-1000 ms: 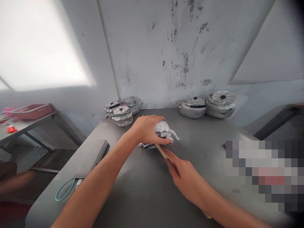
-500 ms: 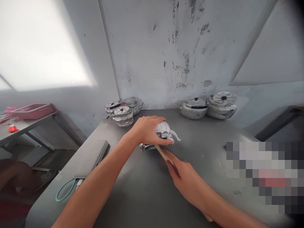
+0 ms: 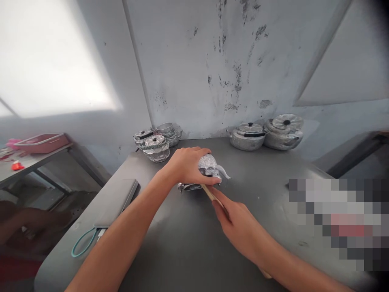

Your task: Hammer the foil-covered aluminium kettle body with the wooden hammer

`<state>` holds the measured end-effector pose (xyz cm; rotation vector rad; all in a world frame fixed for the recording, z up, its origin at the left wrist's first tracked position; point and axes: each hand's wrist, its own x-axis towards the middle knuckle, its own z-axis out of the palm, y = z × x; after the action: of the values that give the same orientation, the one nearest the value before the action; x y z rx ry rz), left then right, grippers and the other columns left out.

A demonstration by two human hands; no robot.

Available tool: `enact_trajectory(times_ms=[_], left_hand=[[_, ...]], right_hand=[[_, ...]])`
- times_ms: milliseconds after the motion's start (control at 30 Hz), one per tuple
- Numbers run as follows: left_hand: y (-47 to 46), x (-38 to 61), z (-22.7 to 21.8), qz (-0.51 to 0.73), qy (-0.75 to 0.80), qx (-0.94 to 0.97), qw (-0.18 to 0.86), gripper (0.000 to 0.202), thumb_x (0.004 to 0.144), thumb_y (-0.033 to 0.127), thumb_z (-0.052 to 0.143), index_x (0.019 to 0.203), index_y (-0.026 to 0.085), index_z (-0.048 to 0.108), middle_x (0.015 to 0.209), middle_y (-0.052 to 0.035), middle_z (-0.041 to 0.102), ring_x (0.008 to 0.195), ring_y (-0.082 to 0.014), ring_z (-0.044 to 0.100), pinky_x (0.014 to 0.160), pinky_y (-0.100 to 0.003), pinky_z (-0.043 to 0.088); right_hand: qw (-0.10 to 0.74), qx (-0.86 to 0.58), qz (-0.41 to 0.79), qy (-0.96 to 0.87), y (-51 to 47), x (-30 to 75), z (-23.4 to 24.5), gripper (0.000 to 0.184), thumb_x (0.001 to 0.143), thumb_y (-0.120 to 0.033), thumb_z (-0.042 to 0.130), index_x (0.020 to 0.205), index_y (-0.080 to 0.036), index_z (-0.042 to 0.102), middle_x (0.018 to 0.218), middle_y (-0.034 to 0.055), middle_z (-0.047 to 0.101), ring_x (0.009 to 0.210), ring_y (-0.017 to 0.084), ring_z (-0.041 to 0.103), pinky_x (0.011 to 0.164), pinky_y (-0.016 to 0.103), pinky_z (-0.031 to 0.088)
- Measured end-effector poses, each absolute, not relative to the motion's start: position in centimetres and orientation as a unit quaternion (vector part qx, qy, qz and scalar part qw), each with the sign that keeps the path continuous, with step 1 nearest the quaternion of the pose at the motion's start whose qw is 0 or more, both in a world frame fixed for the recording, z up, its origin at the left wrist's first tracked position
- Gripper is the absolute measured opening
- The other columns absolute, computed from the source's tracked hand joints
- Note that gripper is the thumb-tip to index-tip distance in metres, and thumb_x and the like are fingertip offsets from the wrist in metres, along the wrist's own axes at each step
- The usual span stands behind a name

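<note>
My left hand (image 3: 188,165) grips a silver, foil-covered, pot-like object (image 3: 207,164) over the middle of the grey table. A curved, spout-like piece sticks out on its right, and a dark gap shows beneath the thumb. Much of the object lies hidden under my palm. Closed around a wooden stick (image 3: 209,193), my right hand (image 3: 238,221) holds it slanting up toward the object. The stick's upper end meets the object's lower side by my left thumb; whether it goes inside, I cannot tell. Its lower end shows beneath my right wrist.
Small silver pots (image 3: 156,149) with lids stand at the table's back left. Two larger lidded pots (image 3: 247,138) are at the back right. A grey power bank (image 3: 117,202) with a teal cable lies left. Beyond, a pink basket (image 3: 45,142) rests on another table. A blurred-out patch covers the right.
Both hands keep their grip on the pot-like object and the stick. The stick and right hand have shifted very slightly; the view has moved a little.
</note>
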<state>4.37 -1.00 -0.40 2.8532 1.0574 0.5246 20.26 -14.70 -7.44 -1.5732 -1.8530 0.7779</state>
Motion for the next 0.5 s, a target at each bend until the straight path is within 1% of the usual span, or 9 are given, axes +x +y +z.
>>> enact_trajectory(times_ms=[100,167,300,500], left_hand=[[-0.9,4.3,-0.5,0.174,0.340,0.924,0.025,0.084,0.071,0.080,0.061,0.137,0.027,0.057,0.125,-0.0052,0.069,0.107,-0.0326,0.067,0.094,-0.043,0.051],[-0.8,4.3,-0.5,0.174,0.341,0.923,0.026,0.085,0.071,0.081,0.061,0.137,0.028,0.057,0.126,-0.0049,0.069,0.108,-0.0326,0.067,0.094,-0.043,0.051],[-0.8,4.3,-0.4,0.173,0.343,0.923,0.030,0.084,0.070,0.081,0.061,0.136,0.029,0.057,0.126,-0.0042,0.069,0.108,-0.0324,0.067,0.092,-0.043,0.051],[-0.8,4.3,-0.4,0.172,0.341,0.924,0.033,0.086,0.070,0.083,0.059,0.136,0.027,0.057,0.122,-0.0047,0.070,0.106,-0.0320,0.066,0.089,-0.042,0.051]], right_hand=[[0.283,-0.591,0.301,-0.693,-14.7,20.4,-7.8,0.052,0.103,-0.030,0.033,0.154,-0.028,0.039,0.058,-0.0093,0.031,0.050,0.012,0.025,0.049,0.022,0.026],[0.279,-0.592,0.304,-0.693,-14.8,20.5,-8.0,0.051,0.103,-0.030,0.033,0.154,-0.028,0.040,0.058,-0.0092,0.033,0.050,0.012,0.027,0.051,0.021,0.029],[0.272,-0.592,0.303,-0.696,-14.9,20.6,-8.2,0.052,0.103,-0.029,0.032,0.154,-0.030,0.039,0.059,-0.0090,0.037,0.051,0.012,0.029,0.052,0.022,0.031],[0.259,-0.599,0.300,-0.695,-14.7,20.6,-8.6,0.052,0.103,-0.030,0.031,0.154,-0.031,0.036,0.060,-0.0086,0.042,0.050,0.013,0.032,0.053,0.023,0.033]])
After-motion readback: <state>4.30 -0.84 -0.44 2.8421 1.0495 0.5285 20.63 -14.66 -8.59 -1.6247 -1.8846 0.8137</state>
